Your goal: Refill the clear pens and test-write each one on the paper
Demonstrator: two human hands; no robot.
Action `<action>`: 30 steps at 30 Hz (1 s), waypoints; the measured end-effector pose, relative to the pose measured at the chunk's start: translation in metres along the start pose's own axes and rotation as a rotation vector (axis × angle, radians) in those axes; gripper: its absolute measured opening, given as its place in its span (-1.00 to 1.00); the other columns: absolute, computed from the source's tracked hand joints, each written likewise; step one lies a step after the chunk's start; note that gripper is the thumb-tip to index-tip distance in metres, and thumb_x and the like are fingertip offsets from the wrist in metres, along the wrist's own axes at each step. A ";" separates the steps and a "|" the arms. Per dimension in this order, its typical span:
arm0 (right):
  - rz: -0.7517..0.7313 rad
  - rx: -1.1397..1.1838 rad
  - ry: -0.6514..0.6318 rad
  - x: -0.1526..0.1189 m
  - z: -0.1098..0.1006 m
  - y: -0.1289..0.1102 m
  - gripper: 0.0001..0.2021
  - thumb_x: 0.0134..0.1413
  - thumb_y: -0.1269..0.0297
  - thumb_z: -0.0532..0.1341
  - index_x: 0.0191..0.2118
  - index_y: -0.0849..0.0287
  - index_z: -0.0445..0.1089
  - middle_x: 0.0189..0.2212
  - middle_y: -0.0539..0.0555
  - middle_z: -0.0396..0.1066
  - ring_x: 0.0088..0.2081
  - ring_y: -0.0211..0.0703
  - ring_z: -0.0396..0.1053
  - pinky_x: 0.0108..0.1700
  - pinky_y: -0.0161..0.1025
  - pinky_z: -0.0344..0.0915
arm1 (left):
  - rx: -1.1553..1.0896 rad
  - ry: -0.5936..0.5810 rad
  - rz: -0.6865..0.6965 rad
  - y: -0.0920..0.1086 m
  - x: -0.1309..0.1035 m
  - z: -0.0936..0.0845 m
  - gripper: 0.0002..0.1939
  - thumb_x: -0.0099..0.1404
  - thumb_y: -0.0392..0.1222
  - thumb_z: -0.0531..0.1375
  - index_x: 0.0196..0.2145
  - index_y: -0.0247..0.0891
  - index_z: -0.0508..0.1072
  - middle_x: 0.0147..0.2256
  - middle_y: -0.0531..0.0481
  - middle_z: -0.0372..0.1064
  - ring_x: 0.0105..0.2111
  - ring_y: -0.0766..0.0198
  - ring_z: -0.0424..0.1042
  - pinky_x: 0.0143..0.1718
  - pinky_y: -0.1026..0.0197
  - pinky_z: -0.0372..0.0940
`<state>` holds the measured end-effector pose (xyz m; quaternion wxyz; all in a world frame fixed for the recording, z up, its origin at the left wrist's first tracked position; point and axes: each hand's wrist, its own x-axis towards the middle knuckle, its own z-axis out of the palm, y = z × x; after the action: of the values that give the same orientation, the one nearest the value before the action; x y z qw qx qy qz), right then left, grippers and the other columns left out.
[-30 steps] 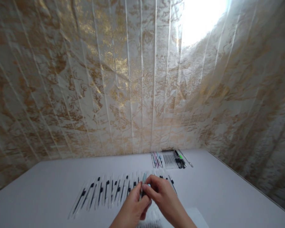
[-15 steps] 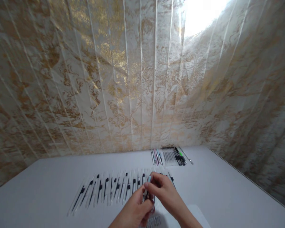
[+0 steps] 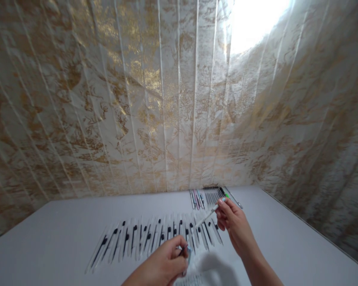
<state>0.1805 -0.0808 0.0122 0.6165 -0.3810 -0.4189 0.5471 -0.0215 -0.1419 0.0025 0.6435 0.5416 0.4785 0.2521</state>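
Note:
My right hand (image 3: 234, 222) pinches a slim white pen (image 3: 209, 215) by its light-blue end. The pen slants down and left, its tip over the right part of a row of pens. My left hand (image 3: 164, 260) sits lower, in front of the row, with fingers curled round a small light-blue and dark pen part (image 3: 189, 256). Its exact form is partly hidden by the fingers. Spread across the table, the pens (image 3: 134, 238) have clear or whitish bodies, dark cores and black pieces.
At the back of the white table (image 3: 62, 222) lie several pastel pens (image 3: 197, 199), a pack of thin dark refills (image 3: 213, 196) and a bright green item (image 3: 227, 195). A printed sheet (image 3: 193, 279) lies near the front edge. A gold-patterned curtain (image 3: 143, 119) rises behind.
The hands have come apart. My right hand has moved up and right with the white pen, while my left has shifted slightly left with the light-blue part.

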 end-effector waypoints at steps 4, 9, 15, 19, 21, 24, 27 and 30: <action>0.039 0.034 0.004 0.002 -0.002 0.003 -0.55 -0.21 -0.04 0.40 -0.51 0.14 0.19 -0.69 -0.19 0.17 -0.71 -0.47 -0.08 -0.69 -0.46 -0.05 | 0.007 -0.014 0.003 0.003 -0.003 -0.001 -0.75 -0.11 -0.14 0.05 -0.39 -0.15 0.18 -0.60 0.27 0.18 -0.74 0.51 -0.09 -0.71 0.30 -0.20; 0.098 0.072 -0.056 0.001 0.003 0.011 -0.57 -0.17 -0.01 0.40 -0.51 0.14 0.17 -0.69 -0.19 0.18 -0.72 -0.48 -0.06 -0.69 -0.48 -0.06 | -0.016 -0.003 0.029 0.006 -0.007 0.001 -0.77 -0.08 -0.18 0.05 -0.37 -0.16 0.19 -0.59 0.25 0.14 -0.68 0.49 -0.09 -0.66 0.30 -0.20; 0.144 0.121 -0.053 0.004 0.002 0.018 -0.55 -0.22 -0.02 0.42 -0.50 0.16 0.18 -0.69 -0.19 0.17 -0.73 -0.51 -0.05 -0.71 -0.51 -0.10 | -0.010 -0.002 0.019 0.007 -0.009 0.001 -0.79 -0.07 -0.21 0.05 -0.38 -0.16 0.20 -0.59 0.24 0.12 -0.67 0.47 -0.08 -0.65 0.28 -0.20; 0.144 0.129 -0.032 0.005 -0.001 0.019 -0.54 -0.23 -0.01 0.43 -0.49 0.15 0.18 -0.69 -0.20 0.18 -0.73 -0.52 -0.06 -0.71 -0.52 -0.08 | -0.015 -0.006 0.021 0.009 -0.011 0.002 -0.79 -0.07 -0.22 0.06 -0.38 -0.15 0.19 -0.59 0.25 0.10 -0.66 0.47 -0.10 -0.65 0.28 -0.21; 0.146 0.128 -0.027 0.005 -0.001 0.018 -0.54 -0.24 -0.01 0.43 -0.49 0.15 0.18 -0.70 -0.20 0.18 -0.72 -0.52 -0.06 -0.71 -0.53 -0.08 | -0.017 0.000 0.028 0.009 -0.011 0.003 -0.79 -0.07 -0.21 0.05 -0.38 -0.15 0.19 -0.59 0.25 0.11 -0.67 0.47 -0.10 -0.65 0.28 -0.21; 0.153 0.123 -0.032 0.003 0.001 0.016 -0.54 -0.24 -0.02 0.43 -0.50 0.16 0.18 -0.69 -0.19 0.19 -0.72 -0.52 -0.06 -0.72 -0.53 -0.08 | -0.019 -0.005 0.034 0.006 -0.009 0.002 -0.79 -0.06 -0.21 0.05 -0.37 -0.15 0.19 -0.59 0.25 0.13 -0.68 0.48 -0.11 -0.65 0.28 -0.21; 0.160 0.121 -0.039 0.001 0.001 0.016 -0.54 -0.24 -0.03 0.42 -0.50 0.16 0.18 -0.69 -0.19 0.18 -0.72 -0.52 -0.06 -0.72 -0.53 -0.08 | -0.015 -0.007 0.029 0.005 -0.008 0.001 -0.78 -0.07 -0.22 0.05 -0.37 -0.15 0.19 -0.60 0.26 0.12 -0.68 0.47 -0.10 -0.66 0.29 -0.20; 0.162 0.120 -0.048 0.001 0.001 0.017 -0.53 -0.24 -0.04 0.42 -0.50 0.16 0.18 -0.69 -0.19 0.18 -0.72 -0.52 -0.07 -0.72 -0.54 -0.08 | 0.002 -0.003 0.027 0.005 -0.007 0.001 -0.78 -0.08 -0.22 0.04 -0.37 -0.15 0.19 -0.60 0.25 0.14 -0.68 0.47 -0.09 -0.66 0.29 -0.20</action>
<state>0.1732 -0.0776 -0.0026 0.5815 -0.3629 -0.3679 0.6283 -0.0228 -0.1469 0.0100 0.6400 0.5492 0.4706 0.2594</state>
